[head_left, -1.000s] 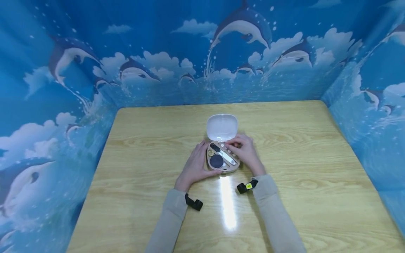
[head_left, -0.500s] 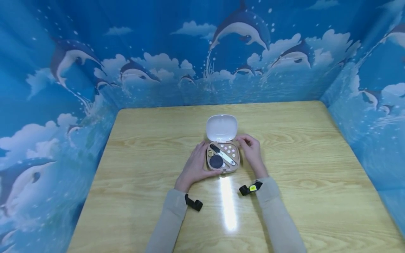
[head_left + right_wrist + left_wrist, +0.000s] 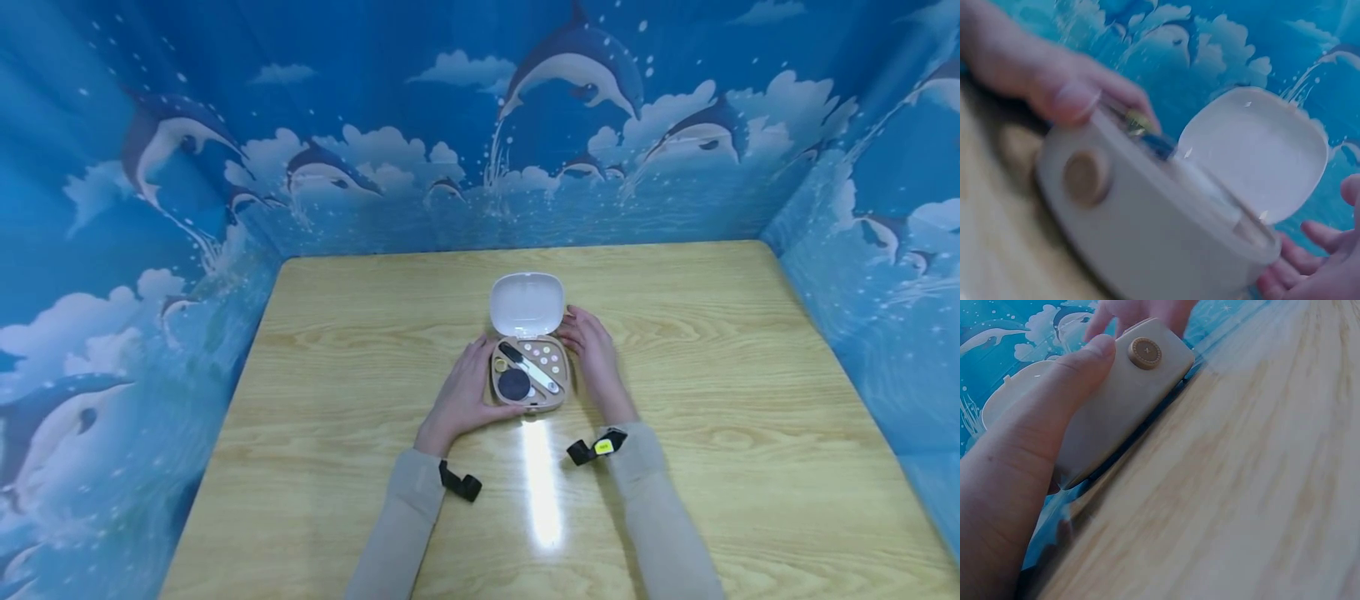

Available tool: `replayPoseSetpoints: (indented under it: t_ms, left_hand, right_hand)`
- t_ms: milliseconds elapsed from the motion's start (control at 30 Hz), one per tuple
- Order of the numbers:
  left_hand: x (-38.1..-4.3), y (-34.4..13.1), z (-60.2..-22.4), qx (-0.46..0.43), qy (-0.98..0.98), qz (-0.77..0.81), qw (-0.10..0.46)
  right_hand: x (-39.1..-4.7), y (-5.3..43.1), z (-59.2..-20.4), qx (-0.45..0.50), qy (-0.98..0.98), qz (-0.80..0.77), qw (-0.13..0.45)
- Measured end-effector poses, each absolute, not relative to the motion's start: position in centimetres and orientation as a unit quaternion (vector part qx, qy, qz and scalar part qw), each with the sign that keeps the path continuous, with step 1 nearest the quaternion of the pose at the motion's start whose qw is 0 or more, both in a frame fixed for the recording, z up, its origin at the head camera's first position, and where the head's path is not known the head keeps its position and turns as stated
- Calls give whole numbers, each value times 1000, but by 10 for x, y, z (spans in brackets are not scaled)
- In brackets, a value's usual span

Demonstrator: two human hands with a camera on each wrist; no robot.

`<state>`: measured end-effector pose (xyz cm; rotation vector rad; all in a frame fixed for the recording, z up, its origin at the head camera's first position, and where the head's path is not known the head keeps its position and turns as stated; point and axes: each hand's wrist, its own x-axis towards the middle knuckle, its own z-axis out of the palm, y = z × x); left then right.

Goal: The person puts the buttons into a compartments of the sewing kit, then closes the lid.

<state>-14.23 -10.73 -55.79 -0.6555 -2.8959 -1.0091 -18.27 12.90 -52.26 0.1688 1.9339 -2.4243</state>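
A small beige sewing kit case (image 3: pixel 551 405) sits on the table with its white lid (image 3: pixel 527 304) raised. Several small pale buttons (image 3: pixel 543 360) lie in its right section. A black-and-white tool (image 3: pixel 538 373) runs diagonally through the middle, and a dark round disc (image 3: pixel 513 385) lies at front left beside a small gold ring-like piece (image 3: pixel 500 364). My left hand (image 3: pixel 465 392) grips the case's left side, its thumb along the front wall near the round latch (image 3: pixel 1145 353). On the other side, my right hand (image 3: pixel 597 362) is at the back right corner, fingers loosely extended by the hinge.
The wood-grain table (image 3: pixel 360 333) stretches around the case on all sides. A blue dolphin-print curtain (image 3: pixel 420 167) encloses the back and both sides. Black bands (image 3: pixel 459 483) are worn on the wrists, and light glares off the tabletop in front of the case.
My right hand has moved from over the button section out to the case's right side, then slightly back along the lid hinge, its fingers straightening. The left hand keeps its grip.
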Motion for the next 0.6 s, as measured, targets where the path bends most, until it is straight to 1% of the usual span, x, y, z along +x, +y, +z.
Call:
replayPoseSetpoints:
  t_ms: [100,233,400,600]
  left_hand:
    - [-142,-107,-558,-206,-924,-322,4]
    - [-143,-107,-558,-212,-922,-325,12]
    - [-144,-106,-559,-215,-921,-325,17]
    - [-145,-107,-561,-222,-920,-323,30]
  right_hand:
    - [-186,128,-513,41,623,-778,74]
    - [-189,124,-499,33,633,-765,109]
    - [-191,119,-491,22,623,-774,106]
    - [-189,116,-493,10,617,-782,93]
